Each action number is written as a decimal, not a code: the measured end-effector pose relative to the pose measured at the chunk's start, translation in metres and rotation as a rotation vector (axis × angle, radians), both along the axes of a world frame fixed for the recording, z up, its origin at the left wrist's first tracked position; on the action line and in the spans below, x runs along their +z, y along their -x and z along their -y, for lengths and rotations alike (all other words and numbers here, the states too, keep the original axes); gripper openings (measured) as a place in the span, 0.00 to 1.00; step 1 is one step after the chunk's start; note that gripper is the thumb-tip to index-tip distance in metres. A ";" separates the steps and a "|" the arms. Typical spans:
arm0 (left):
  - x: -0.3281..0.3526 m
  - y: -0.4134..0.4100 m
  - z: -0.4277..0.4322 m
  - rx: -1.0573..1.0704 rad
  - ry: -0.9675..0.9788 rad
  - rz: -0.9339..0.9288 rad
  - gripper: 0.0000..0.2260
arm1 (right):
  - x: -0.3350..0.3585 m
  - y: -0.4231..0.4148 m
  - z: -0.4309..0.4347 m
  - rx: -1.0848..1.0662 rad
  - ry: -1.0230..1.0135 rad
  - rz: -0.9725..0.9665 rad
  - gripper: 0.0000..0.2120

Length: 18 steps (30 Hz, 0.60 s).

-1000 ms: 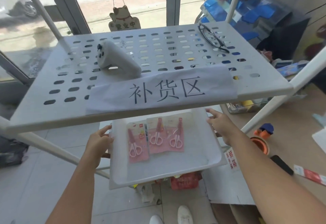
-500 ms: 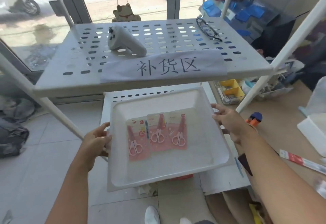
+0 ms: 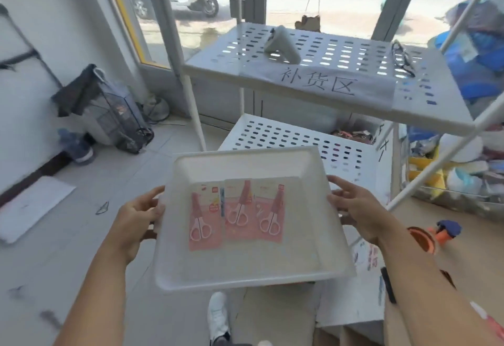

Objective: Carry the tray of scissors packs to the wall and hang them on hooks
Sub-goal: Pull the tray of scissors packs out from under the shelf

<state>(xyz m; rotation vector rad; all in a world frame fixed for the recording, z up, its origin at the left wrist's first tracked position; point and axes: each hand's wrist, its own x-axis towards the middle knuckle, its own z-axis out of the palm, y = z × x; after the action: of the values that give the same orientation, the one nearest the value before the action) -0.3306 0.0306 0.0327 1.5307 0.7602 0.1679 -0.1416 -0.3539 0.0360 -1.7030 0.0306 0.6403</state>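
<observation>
I hold a white plastic tray [image 3: 245,272] level in front of me, clear of the shelf rack. My left hand [image 3: 136,219] grips its left rim and my right hand [image 3: 354,209] grips its right rim. Three pink scissors packs lie flat side by side in the tray: a left pack [image 3: 205,217], a middle pack [image 3: 239,210] and a right pack [image 3: 270,213]. Each shows pink scissors with the handles toward me. No wall hooks are in view.
A white perforated shelf rack [image 3: 425,105] stands ahead right, with a paper sign, a white controller [image 3: 282,43] and glasses [image 3: 403,59] on top. Bags [image 3: 109,116] lie by the left wall. Orange tape dispenser [image 3: 425,236] and a wire basket sit at right. Glass doors are behind.
The tray has come out from under the top shelf and toward me. My view has swung left, so the rack now sits ahead right and the left wall shows.
</observation>
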 end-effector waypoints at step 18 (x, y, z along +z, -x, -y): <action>-0.005 0.334 -0.054 0.869 -0.137 0.038 0.16 | -0.003 0.141 -0.279 0.616 -0.019 0.031 0.19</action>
<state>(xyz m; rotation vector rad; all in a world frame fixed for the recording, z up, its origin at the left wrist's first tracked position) -0.6645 0.0847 0.0277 1.2256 1.3658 0.9013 -0.2823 -0.0750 0.0327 -1.7025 -0.5383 1.0592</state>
